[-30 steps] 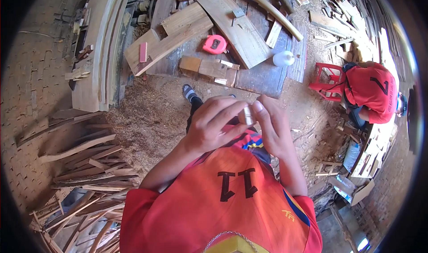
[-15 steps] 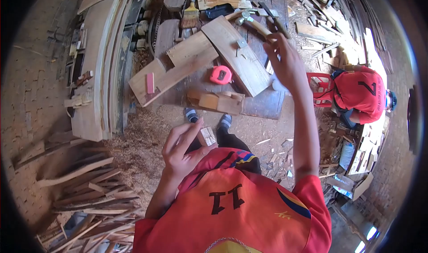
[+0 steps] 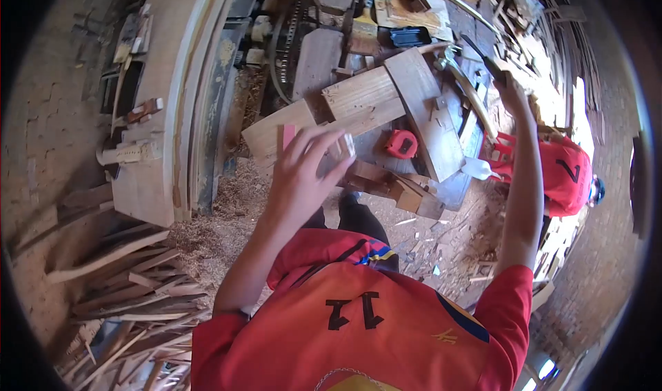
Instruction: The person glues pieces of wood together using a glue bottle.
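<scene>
My left hand (image 3: 298, 167) is closed on a small wooden block (image 3: 340, 147), pinched between thumb and fingers in front of the near planks. My right hand (image 3: 514, 96) reaches out over the bench's right side, its fingers wrapped round the end of a long, narrow dark tool (image 3: 481, 55). Beside that tool lies a hammer (image 3: 472, 96) with a wooden handle. Between the hands, a red tape measure (image 3: 401, 144) rests by a wide board (image 3: 429, 118). A pink strip (image 3: 287, 134) lies on another plank (image 3: 265, 130), partly behind my left fingers.
A white bottle (image 3: 477, 168) is at the bench's right edge, and shaped wood pieces (image 3: 407, 192) lie along its near edge. A paintbrush (image 3: 363, 31) and a dark tray (image 3: 408, 37) lie farther back. A person in red (image 3: 562, 177) sits at right. Scrap wood (image 3: 138, 301) is heaped at lower left.
My right hand has moved right and closed on the dark tool, lifting it from beside the hammer. My left hand has risen with the block toward the bench. The view has shifted.
</scene>
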`<action>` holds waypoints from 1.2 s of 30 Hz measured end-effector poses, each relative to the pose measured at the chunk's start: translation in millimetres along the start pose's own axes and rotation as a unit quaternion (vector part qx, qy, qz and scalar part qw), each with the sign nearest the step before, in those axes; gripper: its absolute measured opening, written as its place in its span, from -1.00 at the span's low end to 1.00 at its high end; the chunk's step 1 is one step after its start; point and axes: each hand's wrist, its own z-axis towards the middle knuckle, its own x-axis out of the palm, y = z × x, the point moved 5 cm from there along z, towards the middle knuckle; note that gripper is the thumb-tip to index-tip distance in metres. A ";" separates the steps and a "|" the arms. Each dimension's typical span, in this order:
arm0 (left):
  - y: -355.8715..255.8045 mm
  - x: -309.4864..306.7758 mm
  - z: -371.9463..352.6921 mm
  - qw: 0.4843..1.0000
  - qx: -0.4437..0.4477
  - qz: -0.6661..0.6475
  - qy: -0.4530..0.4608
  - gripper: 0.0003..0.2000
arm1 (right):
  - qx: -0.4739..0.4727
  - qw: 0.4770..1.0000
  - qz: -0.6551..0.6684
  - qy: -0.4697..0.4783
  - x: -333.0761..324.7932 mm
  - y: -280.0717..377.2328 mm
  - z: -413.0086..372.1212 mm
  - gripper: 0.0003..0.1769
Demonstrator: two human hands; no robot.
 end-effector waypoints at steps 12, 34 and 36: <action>38.0 162.9 133.0 0.986 0.091 -0.034 0.138 -0.62 | -0.029 0.939 0.321 -0.122 -196.1 165.5 -151.3 -0.49; 30.6 183.4 161.6 0.976 0.141 0.012 0.164 -0.63 | -0.257 0.883 0.371 -0.133 -161.9 237.0 -99.0 -0.60; 30.7 184.2 162.0 0.977 0.142 0.015 0.161 -0.66 | -0.222 0.888 0.398 -0.066 -163.3 231.7 -95.4 -0.61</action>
